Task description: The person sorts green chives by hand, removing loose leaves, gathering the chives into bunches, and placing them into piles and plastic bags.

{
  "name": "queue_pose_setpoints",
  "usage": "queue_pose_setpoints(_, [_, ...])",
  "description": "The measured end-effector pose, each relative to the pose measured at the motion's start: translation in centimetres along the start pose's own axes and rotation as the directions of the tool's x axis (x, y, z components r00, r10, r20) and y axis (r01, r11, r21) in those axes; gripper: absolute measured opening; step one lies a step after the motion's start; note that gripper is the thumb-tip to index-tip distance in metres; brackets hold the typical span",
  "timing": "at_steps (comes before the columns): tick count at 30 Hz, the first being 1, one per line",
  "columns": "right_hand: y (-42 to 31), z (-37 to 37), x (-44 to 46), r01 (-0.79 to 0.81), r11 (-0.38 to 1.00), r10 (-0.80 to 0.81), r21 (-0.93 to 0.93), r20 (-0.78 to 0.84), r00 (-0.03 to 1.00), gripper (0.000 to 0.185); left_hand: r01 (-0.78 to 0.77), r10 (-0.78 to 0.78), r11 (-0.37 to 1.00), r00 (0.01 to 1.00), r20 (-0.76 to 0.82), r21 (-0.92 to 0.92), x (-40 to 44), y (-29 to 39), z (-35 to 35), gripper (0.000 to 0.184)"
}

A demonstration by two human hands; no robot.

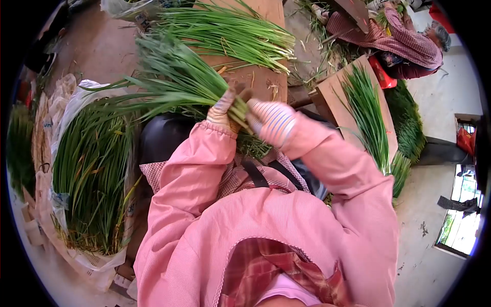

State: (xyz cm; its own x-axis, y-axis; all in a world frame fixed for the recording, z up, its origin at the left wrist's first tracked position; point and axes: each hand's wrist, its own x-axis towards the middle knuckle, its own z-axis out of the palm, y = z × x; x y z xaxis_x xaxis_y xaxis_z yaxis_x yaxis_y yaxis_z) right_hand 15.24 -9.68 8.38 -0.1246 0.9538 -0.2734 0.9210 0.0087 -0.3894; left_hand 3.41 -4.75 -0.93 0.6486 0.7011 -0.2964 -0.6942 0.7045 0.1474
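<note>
Close under the camera, wears a pink jacket (286,220) with red checked cloth (248,271) at the neck. Has the left hand (222,109) closed around a bunch of long green leaves (189,77), near the stalk ends (238,111). Holds the bunch up in front, on a slant, with leafy tips fanned out to the far left and stalk ends down toward the right. Has the right hand (268,120), in a glove (280,127) with blue stripes, by those stalk ends with bent fingers. Cannot tell whether pinching a stalk or only touching. To the left, has a big plastic bag (97,263) full of more long leaves (92,174), some yellow. Just past the hands, has a brown board (268,92) with a pile of green stalks (230,38) lying on top, pale ends to the right. Off to the right, has a second board (330,96) with a smaller bunch (367,112) laid along it, and a dark green heap (406,117) just beyond. Farther out, sees bits of leaf (330,64) on the floor (302,48). Farthest off, at the top right, sees another person (409,46) in checked clothes.
</note>
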Motion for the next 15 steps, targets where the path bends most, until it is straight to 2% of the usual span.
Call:
queue_pose_setpoints(2, [-0.1,2.3,-0.3,0.031,0.994,-0.021,0.106,-0.098,0.995,0.02,-0.128,0.133,0.99,0.987,-0.086,0.06,-0.4,0.0,0.1,0.038])
queue_pose_setpoints(4, [1.3,2.9,0.1,0.224,0.926,-0.16,0.303,-0.221,0.962,0.021,-0.11,0.129,0.983,0.985,-0.119,0.15,0.5,1.3,-1.5,0.033])
queue_pose_setpoints(6, [3.5,1.8,0.7,0.245,0.768,-0.15,0.591,-0.205,0.967,0.022,-0.122,0.104,0.967,0.99,0.09,0.223,1.1,3.1,-1.3,0.028])
queue_pose_setpoints(7, [6.7,2.8,2.2,0.231,0.821,-0.062,0.522,-0.32,0.945,0.011,-0.136,0.108,0.973,0.982,0.154,0.187,1.9,4.3,-1.3,0.028])
queue_pose_setpoints(8, [8.6,2.2,2.9,0.145,0.821,0.101,0.552,-0.391,0.915,0.012,-0.354,0.31,0.922,0.917,0.25,0.154,1.3,4.7,0.2,0.029])
queue_pose_setpoints(9, [11.2,2.0,4.3,0.106,0.836,0.185,0.538,-0.458,0.869,0.013,-0.455,0.413,0.866,0.885,0.214,0.209,0.8,4.9,1.1,0.039])
queue_pose_setpoints(10, [14.6,1.7,5.6,-0.011,0.979,0.125,0.203,-0.559,0.82,0.014,-0.544,0.513,0.795,0.839,0.182,0.268,0.6,5.0,1.5,0.05])
queue_pose_setpoints(11, [16.4,1.0,6.2,-0.102,0.993,0.122,0.067,-0.561,0.819,0.015,-0.543,0.514,0.794,0.84,0.176,0.274,0.6,4.9,1.4,0.05])
queue_pose_setpoints(12, [18.2,1.3,6.9,-0.158,0.987,0.138,0.011,-0.54,0.83,0.024,-0.572,0.54,0.781,0.82,0.189,0.252,0.7,5.0,1.4,0.053])
queue_pose_setpoints(14, [19.9,2.5,7.7,-0.247,0.955,0.144,-0.163,-0.475,0.868,0.027,-0.597,0.564,0.765,0.802,0.199,0.242,0.7,5.2,1.4,0.056])
queue_pose_setpoints(15, [19.0,2.1,7.8,-0.246,0.957,0.147,-0.155,-0.471,0.87,0.027,-0.539,0.513,0.825,0.84,0.178,0.169,0.7,5.1,1.4,0.053])
